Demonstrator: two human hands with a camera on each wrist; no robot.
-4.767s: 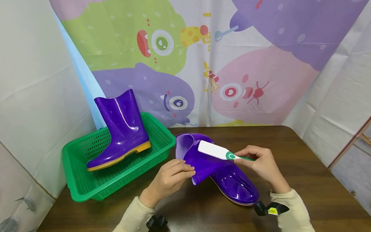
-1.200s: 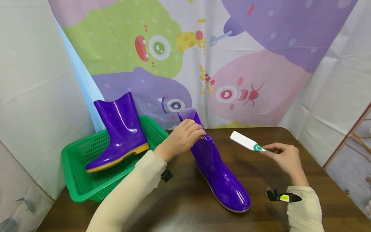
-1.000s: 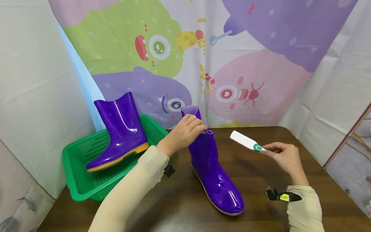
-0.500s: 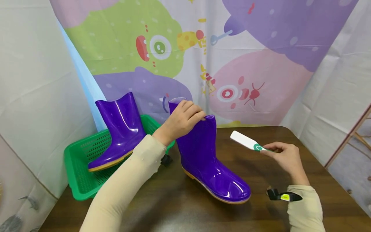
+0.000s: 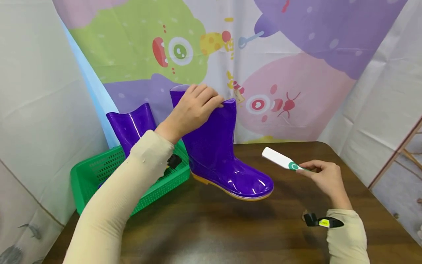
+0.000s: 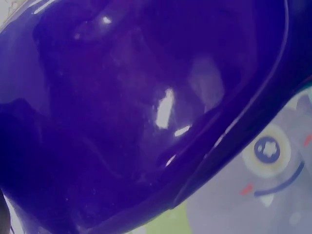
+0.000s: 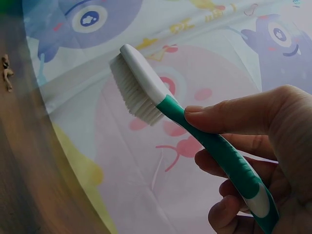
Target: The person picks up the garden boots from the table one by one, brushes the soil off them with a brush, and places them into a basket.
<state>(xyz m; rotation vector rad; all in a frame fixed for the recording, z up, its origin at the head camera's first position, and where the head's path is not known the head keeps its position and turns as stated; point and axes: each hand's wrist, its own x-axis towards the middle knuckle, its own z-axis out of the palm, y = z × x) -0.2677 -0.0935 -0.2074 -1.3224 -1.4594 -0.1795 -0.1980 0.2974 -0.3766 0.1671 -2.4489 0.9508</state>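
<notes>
My left hand [image 5: 194,108] grips the top rim of a glossy purple rain boot [image 5: 217,146] and holds it upright above the table, toe to the right, yellow sole showing. The boot's purple surface [image 6: 122,107] fills most of the left wrist view. My right hand [image 5: 324,176] holds a shoe brush [image 5: 278,158] by its handle, away from the boot. In the right wrist view the brush has white bristles [image 7: 131,92] and a green-and-white handle [image 7: 224,156], pinched between thumb and curled fingers. A second purple boot [image 5: 132,124] stands in the green basket, partly hidden by my left arm.
The green plastic basket [image 5: 165,189] stands on the left of the brown wooden table [image 5: 211,234], right beside the lifted boot's heel. A cartoon-print curtain [image 5: 280,88] hangs behind the table. A small brown bit [image 7: 7,73] shows in the right wrist view.
Earlier the boot lay on the table with the brush over it. My left hand has since stood it up, lifted it and carried it left toward the basket; the brush has moved right, off the boot.
</notes>
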